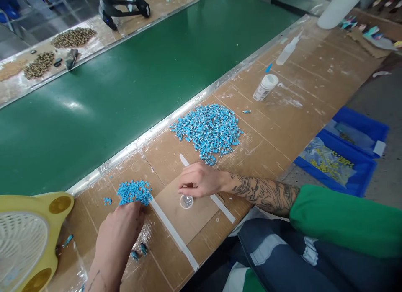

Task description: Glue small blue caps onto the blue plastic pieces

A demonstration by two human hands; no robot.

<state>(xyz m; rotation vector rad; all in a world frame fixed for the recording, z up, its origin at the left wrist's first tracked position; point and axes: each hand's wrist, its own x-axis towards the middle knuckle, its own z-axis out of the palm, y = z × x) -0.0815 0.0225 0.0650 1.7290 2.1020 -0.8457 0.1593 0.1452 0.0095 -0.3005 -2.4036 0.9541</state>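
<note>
Head view: left hand (125, 220) is at the near edge of a pile of small blue rings (133, 191); its fingertips are hidden, so cannot tell their grip. Right hand (202, 179) is over a small clear dish (186, 203), fingers curled (whether pinching anything, cannot tell). Dish lies on a cardboard sheet (193, 227). A heap of blue pieces (210, 128) sits on the counter (270, 128) just beyond the right hand; a white bottle (265, 87) stands farther off.

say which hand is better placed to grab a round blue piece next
Probably the left hand: it is at the round blue pieces, while the right hand is at the clear dish.
</note>
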